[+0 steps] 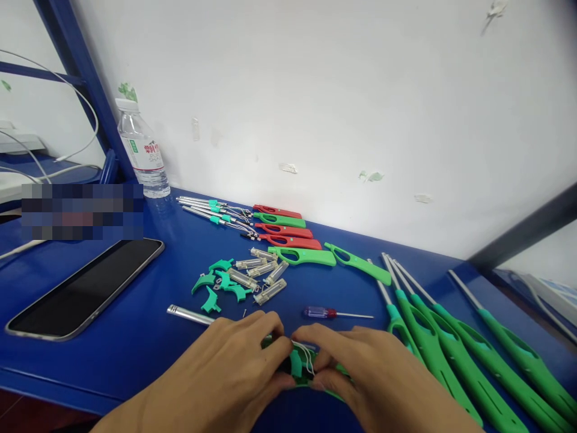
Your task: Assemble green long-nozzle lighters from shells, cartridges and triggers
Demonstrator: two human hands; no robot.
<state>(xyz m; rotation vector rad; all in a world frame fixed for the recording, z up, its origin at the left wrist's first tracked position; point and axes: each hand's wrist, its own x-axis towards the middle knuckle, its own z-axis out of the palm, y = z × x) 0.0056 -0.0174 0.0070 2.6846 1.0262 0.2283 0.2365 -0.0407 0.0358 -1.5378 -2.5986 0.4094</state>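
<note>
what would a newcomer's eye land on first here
Probably the left hand and right hand at bottom centre, holding a green plastic part with white wires showing. Next, perhaps, the long green-handled tools spread across the lower right, and the red and green handle pieces lying near the wall, around the middle.

From the person's head, the camera is looking forward and down across a flat blue tabletop toward a scuffed white wall. It is sitting close above the bare left hand and bare right hand, while taking in a slanting blue metal post leftward.
</note>
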